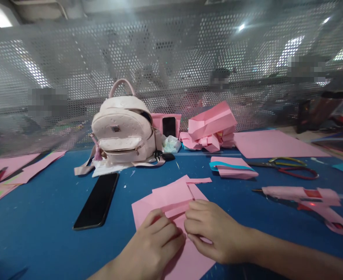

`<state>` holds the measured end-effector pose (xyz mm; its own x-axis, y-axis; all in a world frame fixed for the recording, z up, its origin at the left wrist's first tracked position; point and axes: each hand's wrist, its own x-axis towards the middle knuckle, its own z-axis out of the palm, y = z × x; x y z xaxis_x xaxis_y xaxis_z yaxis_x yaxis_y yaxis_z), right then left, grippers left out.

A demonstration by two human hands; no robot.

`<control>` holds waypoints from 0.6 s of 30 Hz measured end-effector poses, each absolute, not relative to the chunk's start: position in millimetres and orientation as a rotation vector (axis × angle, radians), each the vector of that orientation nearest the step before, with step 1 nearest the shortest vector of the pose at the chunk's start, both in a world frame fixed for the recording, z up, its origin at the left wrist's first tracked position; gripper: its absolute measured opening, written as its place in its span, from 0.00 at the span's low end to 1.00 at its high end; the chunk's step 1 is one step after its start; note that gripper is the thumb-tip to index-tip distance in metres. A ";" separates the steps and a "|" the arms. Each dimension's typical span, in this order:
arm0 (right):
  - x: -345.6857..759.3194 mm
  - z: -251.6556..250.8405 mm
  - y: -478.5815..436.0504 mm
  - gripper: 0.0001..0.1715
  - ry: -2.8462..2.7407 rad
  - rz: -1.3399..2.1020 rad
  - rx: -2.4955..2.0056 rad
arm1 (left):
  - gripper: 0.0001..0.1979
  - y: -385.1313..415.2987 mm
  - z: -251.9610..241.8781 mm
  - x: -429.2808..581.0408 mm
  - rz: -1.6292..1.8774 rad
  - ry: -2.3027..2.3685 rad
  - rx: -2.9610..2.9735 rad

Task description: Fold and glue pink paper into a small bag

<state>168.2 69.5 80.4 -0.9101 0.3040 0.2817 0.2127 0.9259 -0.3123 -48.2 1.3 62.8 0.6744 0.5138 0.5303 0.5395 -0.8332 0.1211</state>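
Observation:
Pink paper (173,194) lies in front of me in overlapping, folded layers, and a narrow pink strip (201,181) sticks out at its upper right. My left hand (156,245) rests on the lower left part, with its fingers curled and closed on the paper. From the right, my right hand (215,229) meets it, its bent fingers gripping a fold near the middle. The fingertips of both hands are close together, and the paper under them is partly hidden.
Left of the paper lies a black phone (97,202). A white backpack (124,132) stands behind it. To the right are a folded pink piece with a blue strip (234,168), scissors (290,167) and a pink glue gun (311,200). Crumpled pink paper (210,126) sits by the perforated screen (171,70).

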 end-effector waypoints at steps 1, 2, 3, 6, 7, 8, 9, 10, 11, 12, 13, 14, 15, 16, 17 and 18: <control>168.5 80.4 69.0 0.10 -2.758 0.393 -0.388 | 0.16 1.3 63.3 -48.1 -0.871 -0.896 -2.835; 168.8 80.4 68.6 0.10 -2.757 0.392 -0.395 | 0.16 1.3 63.5 -48.0 -0.866 -0.900 -2.837; 169.1 80.4 68.3 0.10 -2.753 0.394 -0.401 | 0.16 1.2 63.5 -48.0 -0.864 -0.903 -2.837; 169.7 80.6 68.0 0.10 -2.744 0.424 -0.405 | 0.15 0.8 62.2 -48.3 -0.866 -0.912 -2.833; 169.9 80.6 68.1 0.10 -2.743 0.436 -0.400 | 0.14 0.7 61.7 -48.5 -0.870 -0.912 -2.834; 170.0 80.6 68.3 0.11 -2.742 0.449 -0.389 | 0.15 0.5 61.3 -48.7 -0.872 -0.910 -2.839; 170.1 80.5 68.6 0.11 -2.743 0.459 -0.374 | 0.15 0.5 61.1 -48.9 -0.875 -0.911 -2.844; 170.2 80.4 68.9 0.11 -2.741 0.468 -0.361 | 0.15 0.4 61.0 -49.1 -0.876 -0.908 -2.851; 170.3 80.1 69.2 0.11 -2.737 0.476 -0.349 | 0.16 0.4 61.2 -49.1 -0.879 -0.903 -2.856; 170.4 79.9 69.6 0.11 -2.732 0.485 -0.340 | 0.16 0.5 61.5 -49.1 -0.881 -0.902 -2.856; 170.5 79.7 70.0 0.12 -2.729 0.489 -0.331 | 0.16 0.6 61.9 -49.1 -0.881 -0.900 -2.855; 170.6 79.5 70.4 0.12 -2.726 0.490 -0.322 | 0.16 0.7 62.4 -49.0 -0.877 -0.897 -2.854; 170.6 79.3 70.8 0.12 -2.725 0.490 -0.310 | 0.16 0.8 62.8 -48.9 -0.877 -0.893 -2.851; 170.6 79.2 71.2 0.12 -2.724 0.490 -0.297 | 0.16 1.0 63.2 -48.8 -0.879 -0.894 -2.848; 170.7 79.1 71.6 0.12 -2.723 0.487 -0.286 | 0.16 1.1 63.5 -48.7 -0.881 -0.894 -2.846; 170.7 78.8 72.0 0.12 -2.720 0.486 -0.278 | 0.16 1.3 63.6 -48.6 -0.883 -0.892 -2.845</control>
<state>170.7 72.0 78.8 -0.9149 0.2520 0.3152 0.1273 0.9214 -0.3672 -48.6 1.3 63.6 0.6744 0.5154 0.5287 0.5338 -0.8351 0.1332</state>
